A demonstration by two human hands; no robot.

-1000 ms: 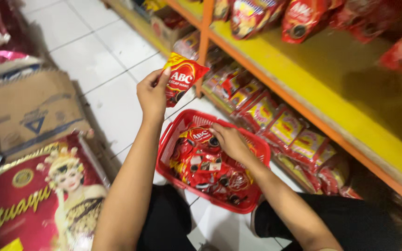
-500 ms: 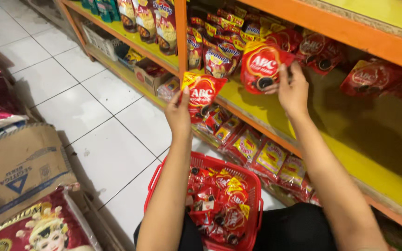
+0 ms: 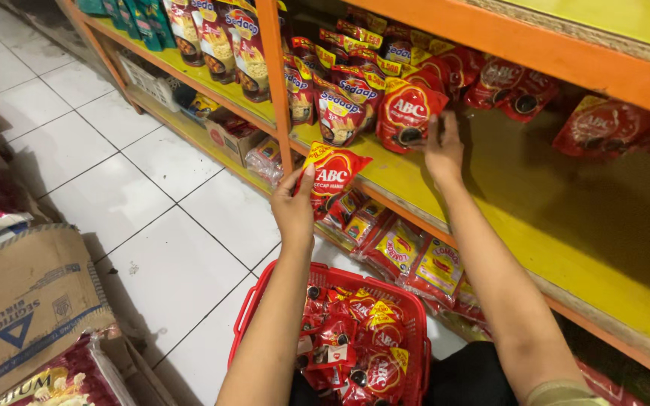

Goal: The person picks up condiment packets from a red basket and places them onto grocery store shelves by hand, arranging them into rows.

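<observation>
While the right hand point(image 3: 442, 150) pinches a red pouch point(image 3: 408, 114) upright on the yellow shelf point(image 3: 505, 225), the left hand point(image 3: 295, 207) grips a second pouch point(image 3: 332, 174) just below the shelf edge. Basket point(image 3: 400, 301) of more pouches sits on the lap. Best practice: butt the pouch against the row behind, spout forward, confirm it stands before letting go.

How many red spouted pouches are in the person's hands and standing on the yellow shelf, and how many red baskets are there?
Pouches held in hands: 2, one in the left hand and one in the right hand
Pouches standing on the yellow shelf beyond the right hand: 3 clearly seen
Red basket: 1
Total: 6
</observation>
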